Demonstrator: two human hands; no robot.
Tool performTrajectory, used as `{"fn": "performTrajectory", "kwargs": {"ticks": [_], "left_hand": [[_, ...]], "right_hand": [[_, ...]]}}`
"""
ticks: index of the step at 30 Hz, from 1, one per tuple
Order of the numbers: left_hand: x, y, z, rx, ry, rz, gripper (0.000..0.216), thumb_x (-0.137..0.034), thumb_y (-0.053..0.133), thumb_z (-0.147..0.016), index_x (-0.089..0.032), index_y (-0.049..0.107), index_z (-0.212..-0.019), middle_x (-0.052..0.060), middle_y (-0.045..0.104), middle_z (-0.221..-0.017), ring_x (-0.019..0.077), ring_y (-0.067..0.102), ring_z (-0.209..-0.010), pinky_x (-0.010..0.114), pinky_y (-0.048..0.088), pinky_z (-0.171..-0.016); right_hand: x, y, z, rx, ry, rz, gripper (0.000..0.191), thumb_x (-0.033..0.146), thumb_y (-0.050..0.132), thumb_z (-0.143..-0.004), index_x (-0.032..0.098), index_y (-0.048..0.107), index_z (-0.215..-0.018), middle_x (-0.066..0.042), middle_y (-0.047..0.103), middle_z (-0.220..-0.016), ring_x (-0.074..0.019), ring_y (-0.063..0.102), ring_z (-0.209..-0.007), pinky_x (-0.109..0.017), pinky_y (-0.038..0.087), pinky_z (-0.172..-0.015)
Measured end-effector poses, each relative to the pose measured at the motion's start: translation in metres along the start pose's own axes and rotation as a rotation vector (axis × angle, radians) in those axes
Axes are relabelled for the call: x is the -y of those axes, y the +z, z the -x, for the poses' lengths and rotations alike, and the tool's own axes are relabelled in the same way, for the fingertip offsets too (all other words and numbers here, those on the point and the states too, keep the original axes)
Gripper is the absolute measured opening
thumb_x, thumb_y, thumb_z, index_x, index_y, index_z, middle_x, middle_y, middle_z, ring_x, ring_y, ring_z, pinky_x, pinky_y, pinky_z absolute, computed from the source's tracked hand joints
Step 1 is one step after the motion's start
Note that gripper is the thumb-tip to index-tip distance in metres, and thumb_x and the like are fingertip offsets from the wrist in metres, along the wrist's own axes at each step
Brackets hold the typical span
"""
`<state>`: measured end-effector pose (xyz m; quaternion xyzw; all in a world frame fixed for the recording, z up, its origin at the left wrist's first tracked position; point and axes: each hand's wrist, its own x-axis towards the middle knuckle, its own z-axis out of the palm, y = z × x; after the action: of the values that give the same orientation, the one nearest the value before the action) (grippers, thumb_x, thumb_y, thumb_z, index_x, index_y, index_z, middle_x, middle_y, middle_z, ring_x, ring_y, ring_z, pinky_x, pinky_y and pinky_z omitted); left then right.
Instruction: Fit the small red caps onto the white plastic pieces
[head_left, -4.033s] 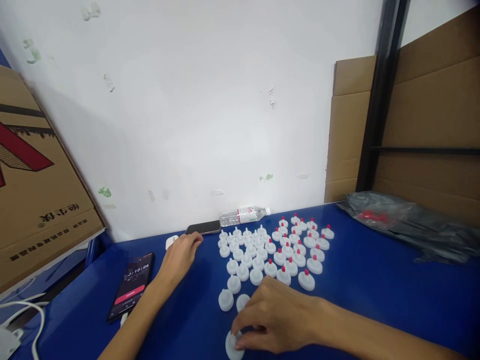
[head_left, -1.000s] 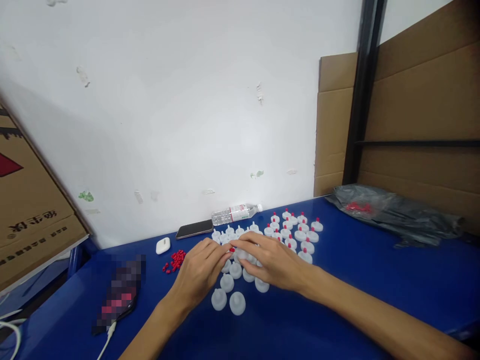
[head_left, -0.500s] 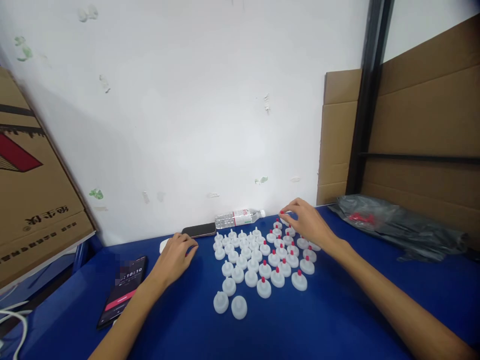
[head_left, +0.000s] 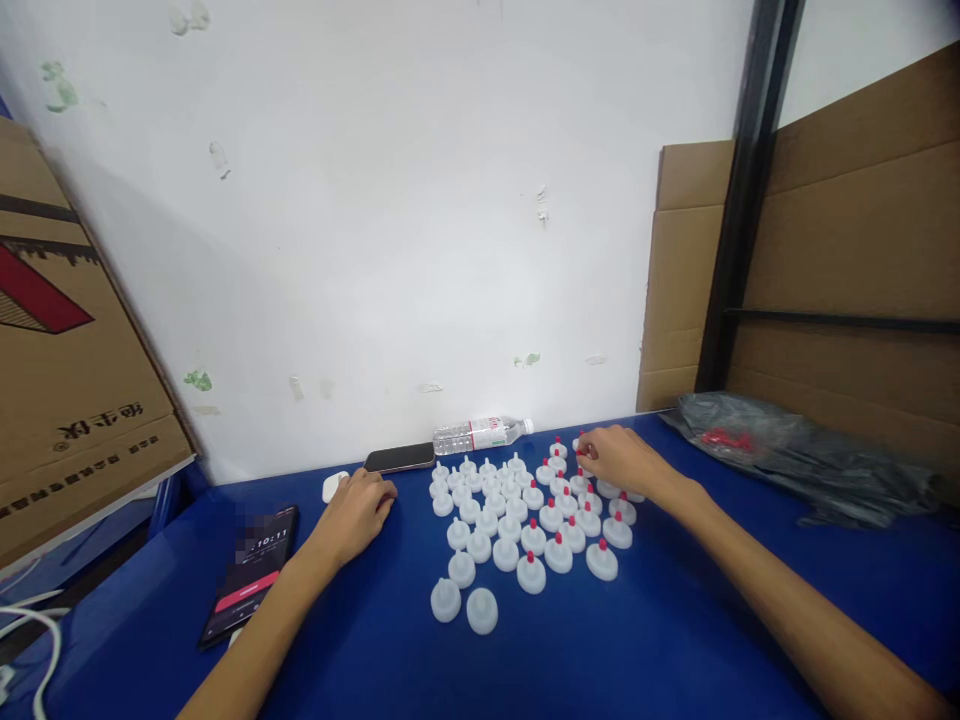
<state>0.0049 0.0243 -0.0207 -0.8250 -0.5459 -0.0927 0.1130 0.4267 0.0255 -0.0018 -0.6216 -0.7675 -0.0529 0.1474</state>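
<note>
Many white plastic nozzle caps (head_left: 506,553) stand spout-up on the blue table. Those on the left have bare spouts; those on the right wear small red tips (head_left: 602,546). At the back right of the group, my right hand (head_left: 619,460) has its thumb and fingers closed at a red-tipped cap (head_left: 577,446), partly hidden by the fingers. My left hand (head_left: 361,508) lies on the table left of the group, holding nothing, its fingers loosely bent and the thumb apart. Just behind it are a small white case (head_left: 334,487) and a dark phone (head_left: 400,457).
A clear water bottle (head_left: 484,433) lies along the wall. Another phone (head_left: 249,578) with a lit timer lies beside my left forearm. A grey plastic bag (head_left: 795,460) with red pieces is at the right, before cardboard (head_left: 862,220). A printed carton (head_left: 82,400) stands left.
My right hand has moved slightly toward me and right, down onto the red-tipped caps, with its fingers drawn closer together. My left hand has stayed nearly still. The view has shifted slightly.
</note>
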Motion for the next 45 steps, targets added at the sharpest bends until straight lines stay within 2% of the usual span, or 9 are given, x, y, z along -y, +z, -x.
{"fn": "performTrajectory", "kwargs": {"ticks": [5,17,24,28,32,34,39,42,45], "left_hand": [[0.002,-0.006,0.002,-0.060,-0.029,-0.001,0.033,-0.026,0.043,-0.094,-0.022,0.075,-0.096,0.011,0.074,-0.099,0.0300,0.061,-0.098,0.043,0.044,-0.087],[0.022,-0.018,0.007,-0.105,-0.108,0.040,0.035,-0.027,0.042,-0.094,-0.020,0.076,-0.098,0.009,0.076,-0.105,0.0303,0.062,-0.105,0.043,0.046,-0.093],[0.021,-0.013,0.007,-0.049,-0.071,0.085,0.030,-0.029,0.048,-0.091,-0.021,0.076,-0.084,0.009,0.075,-0.098,0.0290,0.062,-0.100,0.040,0.046,-0.091],[0.019,-0.012,0.006,-0.030,-0.080,0.106,0.027,-0.034,0.053,-0.088,-0.021,0.076,-0.082,0.009,0.074,-0.100,0.0300,0.061,-0.103,0.041,0.045,-0.091],[0.019,-0.011,0.006,0.012,-0.095,0.112,0.022,-0.034,0.057,-0.085,-0.022,0.074,-0.079,0.009,0.073,-0.099,0.0305,0.060,-0.102,0.041,0.045,-0.090],[0.019,-0.009,0.006,0.024,-0.099,0.117,0.020,-0.032,0.057,-0.084,-0.022,0.074,-0.079,0.008,0.073,-0.099,0.0306,0.060,-0.102,0.041,0.045,-0.089],[0.018,-0.006,0.005,0.029,-0.090,0.118,0.019,-0.030,0.055,-0.085,-0.021,0.071,-0.079,0.009,0.072,-0.096,0.0299,0.060,-0.098,0.041,0.044,-0.088],[0.016,-0.005,0.004,0.008,-0.088,0.126,0.022,-0.034,0.053,-0.088,-0.020,0.069,-0.081,0.008,0.072,-0.092,0.0288,0.061,-0.093,0.040,0.044,-0.085],[0.013,-0.008,0.005,-0.021,-0.067,0.174,0.028,-0.038,0.048,-0.093,-0.021,0.066,-0.082,0.006,0.072,-0.087,0.0271,0.063,-0.090,0.037,0.044,-0.082]], "right_hand": [[0.001,-0.004,0.001,-0.018,0.028,0.007,0.025,0.027,0.055,-0.089,0.019,0.077,-0.100,-0.009,0.077,-0.090,-0.0245,0.071,-0.082,-0.028,0.042,-0.065],[-0.002,0.012,-0.004,0.031,-0.012,-0.019,0.025,0.027,0.054,-0.092,0.021,0.075,-0.103,-0.008,0.078,-0.086,-0.0245,0.071,-0.081,-0.028,0.041,-0.063],[0.001,0.018,-0.001,-0.007,0.001,-0.010,0.023,0.027,0.055,-0.092,0.020,0.076,-0.100,-0.008,0.077,-0.081,-0.0255,0.071,-0.080,-0.029,0.041,-0.064],[0.009,0.007,0.000,-0.120,0.002,-0.025,0.031,0.030,0.046,-0.098,0.017,0.073,-0.106,-0.010,0.076,-0.089,-0.0255,0.069,-0.085,-0.032,0.043,-0.072],[0.030,-0.010,0.008,-0.419,-0.160,-0.222,0.032,0.031,0.044,-0.100,0.018,0.072,-0.091,-0.008,0.074,-0.088,-0.0231,0.063,-0.085,-0.035,0.043,-0.079],[0.047,-0.015,0.017,-0.482,-0.281,-0.327,0.029,0.031,0.047,-0.100,0.018,0.070,-0.087,-0.007,0.073,-0.086,-0.0219,0.061,-0.083,-0.036,0.043,-0.080],[0.098,-0.012,0.048,-0.375,-0.682,-0.414,0.018,0.029,0.058,-0.096,0.020,0.071,-0.090,-0.003,0.071,-0.085,-0.0199,0.059,-0.087,-0.041,0.041,-0.091],[0.120,-0.002,0.062,-0.304,-0.820,-0.453,0.020,0.039,0.065,-0.093,0.022,0.073,-0.091,-0.002,0.071,-0.083,-0.0191,0.060,-0.090,-0.044,0.035,-0.104],[0.128,0.009,0.065,-0.197,-0.869,-0.469,0.020,0.044,0.070,-0.090,0.024,0.074,-0.092,0.001,0.072,-0.083,-0.0187,0.061,-0.097,-0.043,0.028,-0.111]]}}
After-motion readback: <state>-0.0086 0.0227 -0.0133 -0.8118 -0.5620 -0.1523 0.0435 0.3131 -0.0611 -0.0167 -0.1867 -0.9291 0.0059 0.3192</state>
